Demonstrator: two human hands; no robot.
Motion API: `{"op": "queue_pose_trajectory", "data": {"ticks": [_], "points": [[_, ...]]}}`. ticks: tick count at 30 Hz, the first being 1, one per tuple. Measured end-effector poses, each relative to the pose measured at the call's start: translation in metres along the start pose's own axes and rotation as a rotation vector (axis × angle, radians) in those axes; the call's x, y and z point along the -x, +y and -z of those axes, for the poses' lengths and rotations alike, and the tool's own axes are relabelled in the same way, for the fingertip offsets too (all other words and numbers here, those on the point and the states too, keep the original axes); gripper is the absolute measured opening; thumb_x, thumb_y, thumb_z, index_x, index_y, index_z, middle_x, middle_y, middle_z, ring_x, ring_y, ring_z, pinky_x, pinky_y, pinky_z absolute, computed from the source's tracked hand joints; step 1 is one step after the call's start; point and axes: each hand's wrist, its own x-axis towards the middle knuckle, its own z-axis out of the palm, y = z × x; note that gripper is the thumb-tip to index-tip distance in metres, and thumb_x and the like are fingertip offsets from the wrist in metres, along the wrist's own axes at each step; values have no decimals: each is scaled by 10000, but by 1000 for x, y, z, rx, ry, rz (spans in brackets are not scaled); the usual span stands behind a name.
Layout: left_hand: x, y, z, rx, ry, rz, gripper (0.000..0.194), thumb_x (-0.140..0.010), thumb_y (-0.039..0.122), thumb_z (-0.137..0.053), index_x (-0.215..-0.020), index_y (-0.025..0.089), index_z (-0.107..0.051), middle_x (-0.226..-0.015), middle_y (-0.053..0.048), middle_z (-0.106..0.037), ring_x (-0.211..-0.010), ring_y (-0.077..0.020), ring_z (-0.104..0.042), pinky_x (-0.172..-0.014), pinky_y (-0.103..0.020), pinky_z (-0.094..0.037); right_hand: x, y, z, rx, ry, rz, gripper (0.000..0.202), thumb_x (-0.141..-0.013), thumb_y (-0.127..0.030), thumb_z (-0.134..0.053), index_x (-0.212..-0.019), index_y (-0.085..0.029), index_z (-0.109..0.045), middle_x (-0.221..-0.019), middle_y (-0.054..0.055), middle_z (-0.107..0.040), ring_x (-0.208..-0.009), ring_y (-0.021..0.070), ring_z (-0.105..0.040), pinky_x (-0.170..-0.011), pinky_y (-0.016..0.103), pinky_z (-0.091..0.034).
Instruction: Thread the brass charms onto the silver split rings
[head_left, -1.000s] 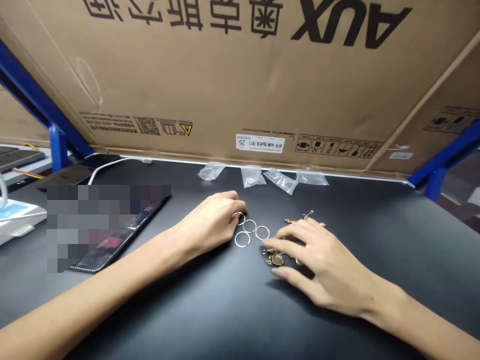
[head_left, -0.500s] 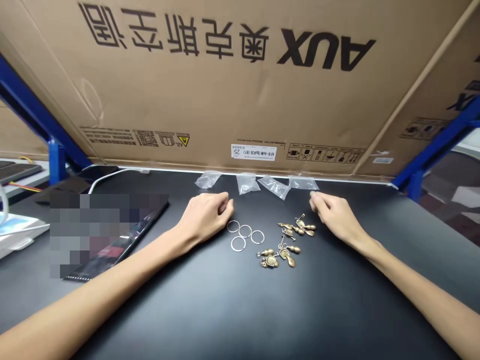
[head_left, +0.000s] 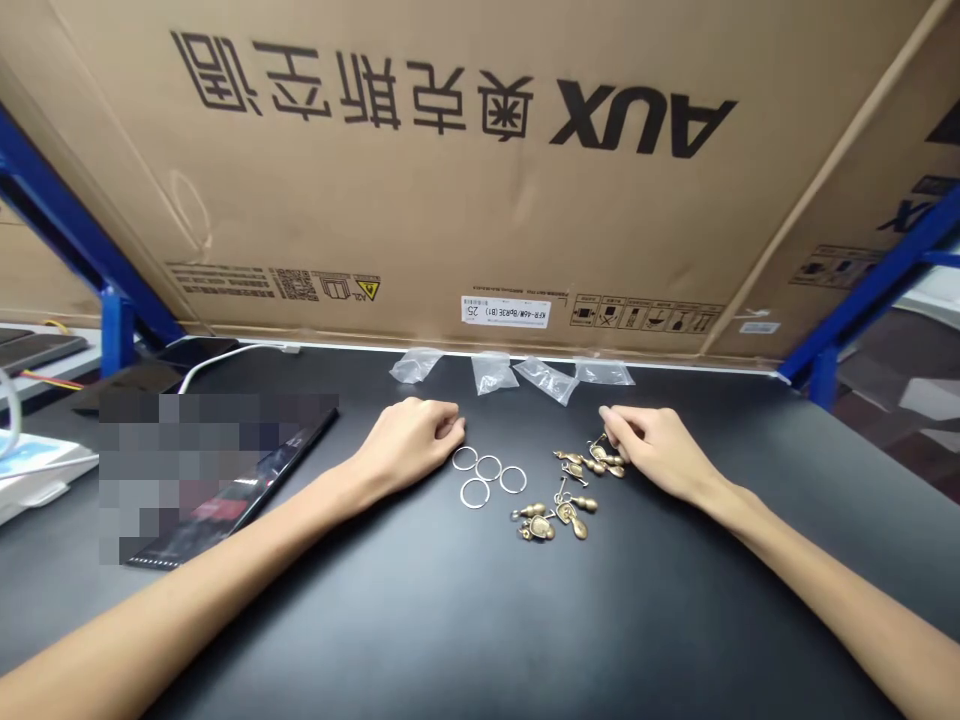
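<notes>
- Head view, the only one: left grip (head_left: 414,442) is curled in, thumb pressed up against the fingers. Can't see anything held in it.
- Right grip (head_left: 660,447) has its fingers bent, with the tips by the back bunch of charms. Honestly can't tell if the thumb and fingers meet or if they're pinching a piece.
- Four silver-coloured rings (head_left: 475,493) lie flat on the black desk (head_left: 480,620). The farthest-left one sits just beside the left grip's fingers, the rest a bit over to its right and nearer the person.
- The bronze-coloured charms are in two bunches. The back charms (head_left: 592,461) are right at the right grip's fingertips, on its left; whether they touch, no idea.
- The front charms (head_left: 536,522) are further off, nearer the person and to the left of that same grip. Some look like little gourds.
- Four clear plastic bags (head_left: 493,373) are in a row beyond both grips, near the desk's back edge.
- Big cardboard box (head_left: 450,210) behind those, AUX lettering upside down, blue frame bars (head_left: 116,325) at the sides.
- Left of the left grip there's a shiny black packet (head_left: 232,500), partly pixelated, with a white cable (head_left: 225,355) past it.
</notes>
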Motion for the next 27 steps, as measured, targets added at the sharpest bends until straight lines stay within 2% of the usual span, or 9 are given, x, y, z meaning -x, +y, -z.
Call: {"op": "queue_pose_trajectory", "data": {"ticks": [15,20,23,25,27], "points": [[1,-2,-1,6,-22,-18,366,-906,355,-420,-579,202,-360,-523,15,-404,-490,-140,-344,-549,-273,-204,1,-2,0,22,-24,11,474,-994,-484,-367,-618,-213,-462,-531,-27,-537,-519,140,-477,-583,269,-348],[1,-1,-1,16,-25,-16,385,-926,381,-415,-587,199,-411,-536,8,-447,-500,-143,-377,-548,-275,-220,2,-3,0,34,-31,12,472,-992,-483,-358,-624,-213,-478,-535,-23,-550,-517,144,-485,-580,271,-355],[1,0,6,65,-57,-43,348,-968,420,-375,-754,209,-549,-593,16,-539,-533,-148,-462,-557,-261,-290,1,-3,1,45,-35,17,476,-993,-488,-343,-631,-214,-489,-548,-16,-565,-524,148,-498,-582,275,-359],[0,0,13,123,-123,-137,309,-984,427,-380,-948,218,-604,-688,16,-609,-591,-147,-531,-598,-252,-358,1,-2,1,57,-41,19,474,-993,-487,-344,-637,-213,-495,-558,-15,-572,-531,148,-499,-587,277,-358],[0,-1,19,124,-180,-256,271,-975,421,-437,-1051,229,-613,-823,2,-643,-674,-146,-576,-649,-246,-397,1,-1,2,70,-49,21,467,-992,-484,-353,-641,-212,-499,-564,-19,-574,-537,147,-498,-596,278,-354]]}}
